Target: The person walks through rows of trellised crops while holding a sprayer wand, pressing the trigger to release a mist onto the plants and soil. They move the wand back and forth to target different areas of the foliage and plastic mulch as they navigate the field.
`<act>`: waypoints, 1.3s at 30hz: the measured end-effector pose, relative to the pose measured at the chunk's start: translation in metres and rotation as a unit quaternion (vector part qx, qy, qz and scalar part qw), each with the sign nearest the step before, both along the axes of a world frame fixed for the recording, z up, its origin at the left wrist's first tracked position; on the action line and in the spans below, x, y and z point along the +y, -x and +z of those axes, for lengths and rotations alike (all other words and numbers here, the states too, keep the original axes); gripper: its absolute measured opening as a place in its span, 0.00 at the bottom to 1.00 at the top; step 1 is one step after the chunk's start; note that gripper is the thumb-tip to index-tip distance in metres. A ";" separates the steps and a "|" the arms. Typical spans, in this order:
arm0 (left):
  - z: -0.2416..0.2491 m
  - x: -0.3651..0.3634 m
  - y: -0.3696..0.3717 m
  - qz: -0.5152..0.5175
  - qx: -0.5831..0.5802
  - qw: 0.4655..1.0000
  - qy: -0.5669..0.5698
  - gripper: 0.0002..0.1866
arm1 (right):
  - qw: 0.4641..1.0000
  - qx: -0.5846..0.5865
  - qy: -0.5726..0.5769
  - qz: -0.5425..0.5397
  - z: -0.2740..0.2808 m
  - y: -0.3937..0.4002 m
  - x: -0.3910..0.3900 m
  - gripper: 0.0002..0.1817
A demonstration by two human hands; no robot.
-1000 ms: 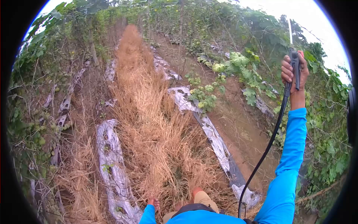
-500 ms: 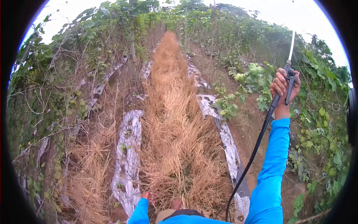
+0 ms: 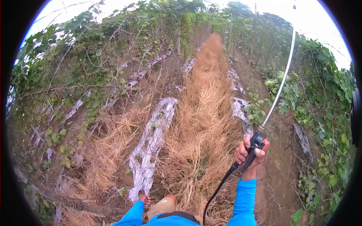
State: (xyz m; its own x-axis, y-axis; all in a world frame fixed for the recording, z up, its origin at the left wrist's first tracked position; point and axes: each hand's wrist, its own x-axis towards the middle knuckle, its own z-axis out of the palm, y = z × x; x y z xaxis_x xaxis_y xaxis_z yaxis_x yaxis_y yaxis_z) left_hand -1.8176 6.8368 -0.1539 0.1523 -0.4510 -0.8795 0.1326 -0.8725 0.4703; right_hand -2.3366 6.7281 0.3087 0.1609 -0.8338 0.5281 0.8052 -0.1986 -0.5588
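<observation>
My right hand (image 3: 241,155) is closed around the black trigger handle (image 3: 258,140) of a spray wand, with a red part near the thumb. Its long pale lance (image 3: 282,84) points up and forward, bending slightly, and ends in a small nozzle (image 3: 294,6) against the sky. From the bottom of the handle a black hose (image 3: 217,190) runs down beside my body. Low by my left thigh hangs my left hand (image 3: 144,200), small in view, fingers slightly apart and nothing visible in it.
Dry straw (image 3: 205,101) covers the path ahead. Torn silvery plastic mulch (image 3: 152,145) lines its left side, with more strips (image 3: 238,107) on the right. Climbing vines (image 3: 86,56) and leafy plants (image 3: 324,98) flank both sides. A woody stem (image 3: 49,194) crosses at lower left.
My right hand has come down and leftward with the spray wand, so more of the lance shows. The view has turned left, shifting the path rightward. My tan-clad leg has come forward.
</observation>
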 end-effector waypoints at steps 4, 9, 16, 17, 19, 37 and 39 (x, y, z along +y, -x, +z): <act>0.007 0.018 -0.005 0.017 0.040 0.998 0.046 0.14 | 0.988 0.009 -0.011 0.155 0.012 -0.037 0.042 0.21; -0.003 0.042 0.005 0.014 0.056 0.996 0.069 0.13 | 0.981 0.064 0.013 0.185 0.055 -0.081 0.079 0.19; -0.022 0.172 -0.007 -0.051 0.039 0.997 0.052 0.14 | 0.933 0.130 0.144 0.303 0.187 -0.123 0.138 0.22; -0.027 0.201 -0.015 -0.053 0.035 0.997 0.031 0.14 | 0.906 0.131 0.169 0.364 0.203 -0.127 0.146 0.22; -0.019 0.256 -0.023 -0.048 0.045 0.998 0.004 0.14 | 0.871 0.154 0.202 0.420 0.231 -0.135 0.164 0.20; -0.058 0.627 -0.056 0.010 0.016 1.000 0.018 0.13 | 0.910 0.185 0.207 0.308 0.192 -0.132 0.479 0.21; -0.062 0.658 -0.064 0.028 0.018 0.999 -0.012 0.13 | 0.939 0.260 0.171 0.145 0.201 -0.138 0.515 0.21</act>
